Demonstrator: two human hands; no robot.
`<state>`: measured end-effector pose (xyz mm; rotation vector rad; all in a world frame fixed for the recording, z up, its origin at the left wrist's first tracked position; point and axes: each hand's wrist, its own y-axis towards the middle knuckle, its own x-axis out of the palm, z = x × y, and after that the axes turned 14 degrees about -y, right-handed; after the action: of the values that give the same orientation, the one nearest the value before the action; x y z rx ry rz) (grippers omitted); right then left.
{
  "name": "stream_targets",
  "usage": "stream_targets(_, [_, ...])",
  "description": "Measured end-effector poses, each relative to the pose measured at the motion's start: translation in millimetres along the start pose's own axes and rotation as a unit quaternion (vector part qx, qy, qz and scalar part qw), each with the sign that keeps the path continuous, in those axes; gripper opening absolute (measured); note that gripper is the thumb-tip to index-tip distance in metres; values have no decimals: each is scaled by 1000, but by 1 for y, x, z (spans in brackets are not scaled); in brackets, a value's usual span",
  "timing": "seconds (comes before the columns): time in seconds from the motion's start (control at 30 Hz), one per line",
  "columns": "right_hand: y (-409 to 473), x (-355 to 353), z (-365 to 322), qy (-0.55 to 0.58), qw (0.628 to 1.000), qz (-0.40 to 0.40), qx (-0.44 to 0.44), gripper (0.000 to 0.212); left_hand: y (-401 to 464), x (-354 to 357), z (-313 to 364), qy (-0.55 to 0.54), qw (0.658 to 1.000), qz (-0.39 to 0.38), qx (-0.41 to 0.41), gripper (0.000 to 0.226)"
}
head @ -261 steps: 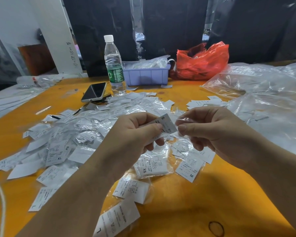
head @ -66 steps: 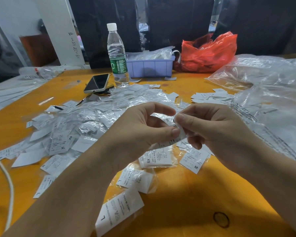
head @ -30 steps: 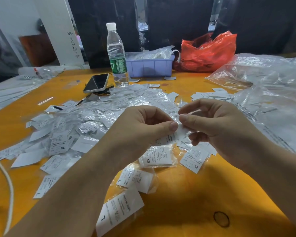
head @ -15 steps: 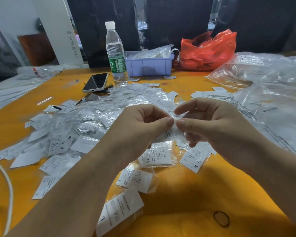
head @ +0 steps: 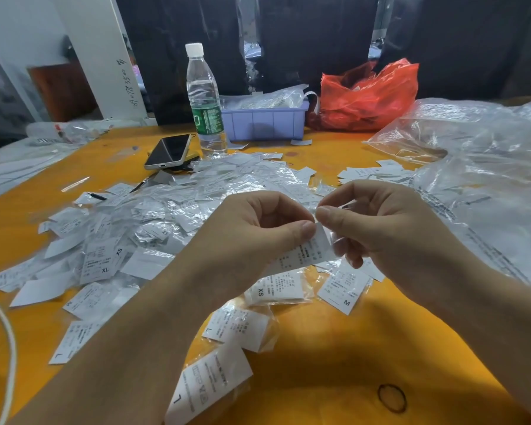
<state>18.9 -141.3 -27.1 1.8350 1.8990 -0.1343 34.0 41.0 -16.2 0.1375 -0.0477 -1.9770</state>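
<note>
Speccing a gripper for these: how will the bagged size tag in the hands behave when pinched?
Probably floppy: the tag hangs loose below where the left hand and right hand pinch its top edge. Likely very light, being thin paper in a clear wrap. Its glossy surface looks slippery, so it may slide out of a light pinch.

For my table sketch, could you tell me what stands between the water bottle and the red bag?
A purple bin holding clear packets stands there, as the head view shows.
</note>
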Motion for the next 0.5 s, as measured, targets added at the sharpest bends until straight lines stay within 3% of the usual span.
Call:
stream_targets(0.23, [1,-1,3,-9,999,-16,-36,6,2,0,-3,5,1000,21,-2,5])
stream_targets(0.5, [-2,3,-1,-78,993,-25,-89,19,-1,-1,-1,10,998,46,30,4])
